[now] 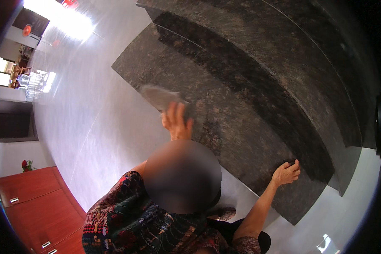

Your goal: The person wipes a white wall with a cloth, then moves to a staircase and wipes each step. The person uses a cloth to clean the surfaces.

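A grey cloth [160, 98], smeared by motion, lies against the dark stone step [224, 110] near its left edge. My left hand [176, 118] has its fingers over the near end of the cloth and holds it to the step. Farther right, my right hand [287, 172] rests on the same step, with its fingers curled in. Whatever may be inside those curled fingers is hidden. The head's blurred round shape covers part of the left forearm.
A second, curved dark step [258, 55] rises beyond the first. Pale shiny floor [93, 106] spreads to the left. A red cabinet [34, 199] stands at lower left, with a red flower [26, 164] by it. A shoe [224, 213] shows below the step.
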Demonstrator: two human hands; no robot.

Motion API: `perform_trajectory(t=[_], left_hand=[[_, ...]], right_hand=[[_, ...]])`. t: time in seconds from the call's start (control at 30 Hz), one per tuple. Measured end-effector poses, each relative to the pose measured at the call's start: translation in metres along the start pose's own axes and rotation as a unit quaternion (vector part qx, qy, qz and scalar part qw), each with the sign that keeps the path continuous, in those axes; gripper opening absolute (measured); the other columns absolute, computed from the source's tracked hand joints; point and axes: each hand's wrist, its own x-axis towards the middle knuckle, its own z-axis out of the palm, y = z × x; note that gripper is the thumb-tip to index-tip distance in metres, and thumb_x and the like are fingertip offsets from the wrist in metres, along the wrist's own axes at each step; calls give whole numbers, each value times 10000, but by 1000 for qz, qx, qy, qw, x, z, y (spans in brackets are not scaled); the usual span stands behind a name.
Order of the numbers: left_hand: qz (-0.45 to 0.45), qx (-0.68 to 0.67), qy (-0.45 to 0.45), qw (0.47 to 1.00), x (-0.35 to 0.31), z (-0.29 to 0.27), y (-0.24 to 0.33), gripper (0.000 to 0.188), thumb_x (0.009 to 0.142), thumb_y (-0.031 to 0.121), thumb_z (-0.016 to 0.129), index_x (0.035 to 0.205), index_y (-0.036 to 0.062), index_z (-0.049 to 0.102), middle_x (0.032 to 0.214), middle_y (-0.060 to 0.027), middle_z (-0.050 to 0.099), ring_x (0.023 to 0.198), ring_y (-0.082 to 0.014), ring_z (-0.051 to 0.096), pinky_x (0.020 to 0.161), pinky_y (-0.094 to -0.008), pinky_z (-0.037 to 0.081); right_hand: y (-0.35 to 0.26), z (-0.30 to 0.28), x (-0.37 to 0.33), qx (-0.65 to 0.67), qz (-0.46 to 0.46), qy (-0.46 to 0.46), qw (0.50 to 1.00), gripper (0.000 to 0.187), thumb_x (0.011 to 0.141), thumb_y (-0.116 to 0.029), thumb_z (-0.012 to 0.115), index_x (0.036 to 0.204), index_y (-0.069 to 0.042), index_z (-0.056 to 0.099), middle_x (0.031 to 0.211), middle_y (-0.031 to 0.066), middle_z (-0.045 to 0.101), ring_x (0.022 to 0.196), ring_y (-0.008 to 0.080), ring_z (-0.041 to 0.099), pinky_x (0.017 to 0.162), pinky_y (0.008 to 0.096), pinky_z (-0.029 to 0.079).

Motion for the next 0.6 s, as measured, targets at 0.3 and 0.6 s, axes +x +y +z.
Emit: perform_trajectory(t=[0.3, 0.6], left_hand=[[424, -113, -267, 858, 1, 6, 57, 680, 834, 607, 517, 1402, 264, 371, 1522, -47, 204, 1427, -335, 64, 1117, -540, 127], [135, 43, -150, 979, 177, 28, -77, 592, 858, 490, 571, 1371, 230, 431, 1496, -231, 161, 1373, -459, 147, 1079, -585, 205]], right_hand=[[5, -12, -11, 91, -115, 73, 986, 368, 802, -123, 519, 1167, -131, 563, 1161, 132, 579, 977, 354, 569, 841, 469, 428], [-129, -47, -44, 161, -395, -24, 904, 412, 837, -73, 477, 1243, -131, 512, 1308, 109, 422, 1164, 322, 416, 897, 485, 336]])
